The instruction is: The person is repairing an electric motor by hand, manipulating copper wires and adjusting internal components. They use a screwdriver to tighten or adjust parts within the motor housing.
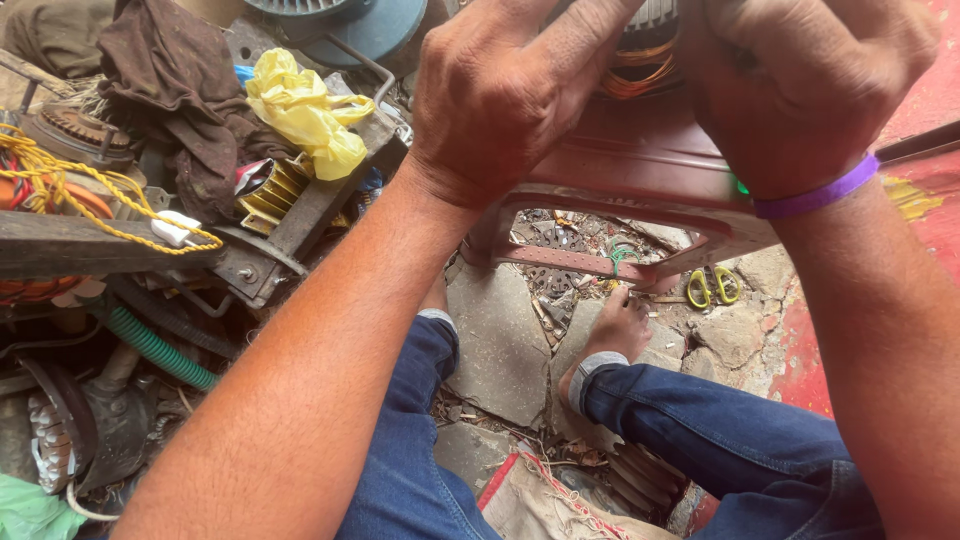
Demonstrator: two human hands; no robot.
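The clutter heap (150, 230) fills the left: dark rags, a yellow plastic bag (305, 110), yellow cord, a green ribbed hose (160, 350). Far and centre, the reddish plastic stool (640, 170) carries a motor stator with copper windings (640, 65), right under your hands. Your left hand (500, 100) has its fingers laid together on the windings; your right hand (800, 85) is curled over the far side, though I cannot tell whether it grips. Press hard and the thin copper could kink, or the stator could slide off the stool's edge toward your bare foot (620, 325).

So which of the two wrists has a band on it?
The right hand: a purple band circles its wrist. The left hand has a bare wrist.
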